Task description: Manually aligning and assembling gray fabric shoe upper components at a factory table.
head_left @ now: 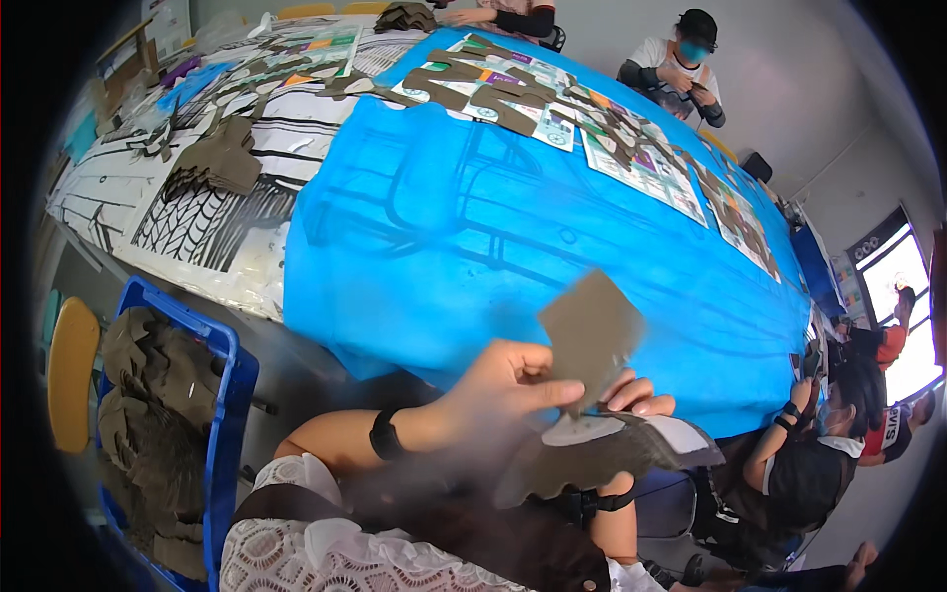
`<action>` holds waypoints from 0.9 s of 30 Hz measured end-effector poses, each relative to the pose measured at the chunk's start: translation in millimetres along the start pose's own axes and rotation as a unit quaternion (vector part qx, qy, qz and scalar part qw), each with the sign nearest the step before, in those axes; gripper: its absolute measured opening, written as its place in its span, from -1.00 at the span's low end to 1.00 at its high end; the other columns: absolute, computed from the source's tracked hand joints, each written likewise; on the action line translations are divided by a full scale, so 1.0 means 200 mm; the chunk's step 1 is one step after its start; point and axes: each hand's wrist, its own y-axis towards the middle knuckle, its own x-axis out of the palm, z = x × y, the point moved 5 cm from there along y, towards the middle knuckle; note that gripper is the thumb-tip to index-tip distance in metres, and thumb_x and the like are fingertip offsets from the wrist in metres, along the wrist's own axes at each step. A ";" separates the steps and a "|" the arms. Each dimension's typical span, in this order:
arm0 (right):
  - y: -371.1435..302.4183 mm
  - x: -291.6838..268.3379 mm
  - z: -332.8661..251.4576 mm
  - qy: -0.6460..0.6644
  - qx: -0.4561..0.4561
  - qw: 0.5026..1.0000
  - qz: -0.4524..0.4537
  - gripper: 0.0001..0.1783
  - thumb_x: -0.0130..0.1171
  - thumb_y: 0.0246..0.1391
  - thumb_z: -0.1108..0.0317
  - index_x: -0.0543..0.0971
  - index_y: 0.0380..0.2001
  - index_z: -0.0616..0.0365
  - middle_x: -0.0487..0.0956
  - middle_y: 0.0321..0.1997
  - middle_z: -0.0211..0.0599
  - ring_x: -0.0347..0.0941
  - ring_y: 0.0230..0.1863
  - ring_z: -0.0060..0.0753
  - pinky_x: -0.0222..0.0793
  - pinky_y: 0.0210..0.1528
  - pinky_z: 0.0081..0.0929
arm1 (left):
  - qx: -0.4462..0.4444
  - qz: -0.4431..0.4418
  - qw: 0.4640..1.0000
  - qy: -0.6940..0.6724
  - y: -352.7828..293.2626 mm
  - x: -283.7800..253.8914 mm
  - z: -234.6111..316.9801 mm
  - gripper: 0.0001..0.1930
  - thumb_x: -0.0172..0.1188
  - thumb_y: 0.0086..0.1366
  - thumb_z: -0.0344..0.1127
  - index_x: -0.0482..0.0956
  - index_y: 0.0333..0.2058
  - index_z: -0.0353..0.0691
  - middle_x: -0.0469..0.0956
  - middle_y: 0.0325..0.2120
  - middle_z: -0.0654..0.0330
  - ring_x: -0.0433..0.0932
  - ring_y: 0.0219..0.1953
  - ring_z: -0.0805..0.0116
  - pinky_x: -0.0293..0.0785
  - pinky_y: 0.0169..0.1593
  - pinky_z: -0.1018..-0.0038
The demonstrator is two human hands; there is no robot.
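Note:
My left hand (498,390) pinches a flat olive-brown cut piece (595,326), a squarish panel of leather or fabric standing up from the thumb and fingers. Just beneath it, a larger curved brown piece (577,464) with white patches and a wavy lower edge lies over my right hand (636,395). The right fingers bend over its upper edge, while the palm is hidden behind it. The lower end of the upright panel meets or overlaps this curved piece; I cannot tell whether they are joined. Both hands are above my lap at the near table edge.
A blue cloth (395,286) covers much of the table. Printed sheets (641,183) bearing brown pieces lie across its far side. Brown pieces are stacked (217,158) at left. A blue crate (232,395) holds more pieces. People sit opposite (681,79) and at right (804,464).

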 end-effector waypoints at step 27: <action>0.40 0.37 -0.29 -0.468 -0.033 0.831 -0.299 -0.67 0.17 -0.37 0.18 0.63 -0.44 0.08 0.64 -0.26 -0.34 0.58 -0.15 -0.18 0.41 -0.20 -0.27 | 0.288 0.227 0.867 0.336 -0.11 -0.03 0.28 -0.78 0.23 0.32 -0.31 0.54 -0.27 -0.41 0.61 -0.53 0.21 0.46 -0.46 0.67 0.39 -0.43 0.58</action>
